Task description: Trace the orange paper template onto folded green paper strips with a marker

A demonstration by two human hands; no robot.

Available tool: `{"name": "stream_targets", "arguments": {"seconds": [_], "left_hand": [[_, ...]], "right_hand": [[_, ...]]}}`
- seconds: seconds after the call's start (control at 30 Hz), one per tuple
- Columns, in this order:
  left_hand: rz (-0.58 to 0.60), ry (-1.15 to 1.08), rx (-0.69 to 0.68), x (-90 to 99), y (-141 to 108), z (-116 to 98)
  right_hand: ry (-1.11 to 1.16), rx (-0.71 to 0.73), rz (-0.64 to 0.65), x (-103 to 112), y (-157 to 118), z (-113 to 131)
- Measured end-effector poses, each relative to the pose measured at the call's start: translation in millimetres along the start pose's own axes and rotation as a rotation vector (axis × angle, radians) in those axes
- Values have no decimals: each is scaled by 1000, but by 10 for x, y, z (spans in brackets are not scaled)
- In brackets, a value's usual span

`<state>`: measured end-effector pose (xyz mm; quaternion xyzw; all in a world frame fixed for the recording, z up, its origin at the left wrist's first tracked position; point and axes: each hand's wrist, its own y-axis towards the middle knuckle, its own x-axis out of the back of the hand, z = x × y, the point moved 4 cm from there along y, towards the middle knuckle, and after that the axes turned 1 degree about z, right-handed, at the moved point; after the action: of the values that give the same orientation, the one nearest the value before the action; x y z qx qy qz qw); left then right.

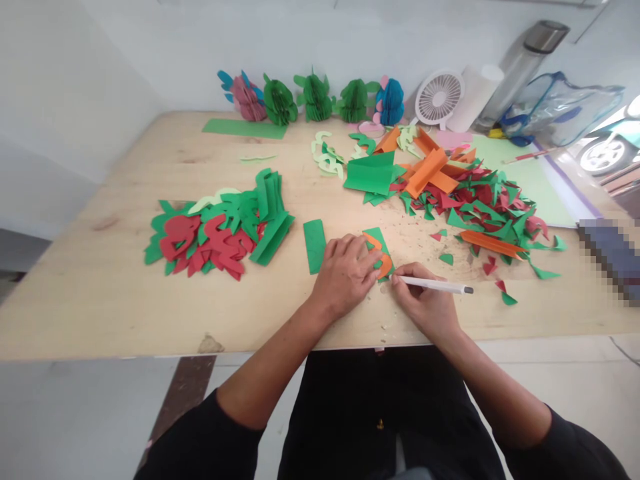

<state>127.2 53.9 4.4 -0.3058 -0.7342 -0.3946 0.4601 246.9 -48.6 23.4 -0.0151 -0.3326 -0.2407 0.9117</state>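
My right hand (pixel 425 303) is closed around a white pen (pixel 435 285), its tip down at the lower edge of a curved orange paper cutout (pixel 385 265). That cutout lies on a green paper strip (pixel 376 235) at the middle of the table. My left hand (pixel 346 273) rests flat, fingers outstretched, its fingertips pressing on the cutout and hiding part of it. Just left of this hand lies another green paper rectangle (pixel 314 245). Farther left is a pile of red cutouts (pixel 220 247) and green cutouts (pixel 240 210), with folded green paper (pixel 273 237) beside it.
Red and green scraps (pixel 480 200) and folded orange paper (pixel 427 172) cover the right side. Along the wall stand several honeycomb paper figures (pixel 315 99), a small white fan (pixel 440 99) and a bottle (pixel 525 73). A blurred dark object (pixel 610 257) lies at the right edge.
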Motion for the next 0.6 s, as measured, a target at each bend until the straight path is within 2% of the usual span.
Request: {"name": "stream_targets", "arguments": {"seconds": [0.6], "left_hand": [[1, -4, -1, 2, -1, -7]], "right_hand": [[0, -37, -62, 38, 23, -9]]}}
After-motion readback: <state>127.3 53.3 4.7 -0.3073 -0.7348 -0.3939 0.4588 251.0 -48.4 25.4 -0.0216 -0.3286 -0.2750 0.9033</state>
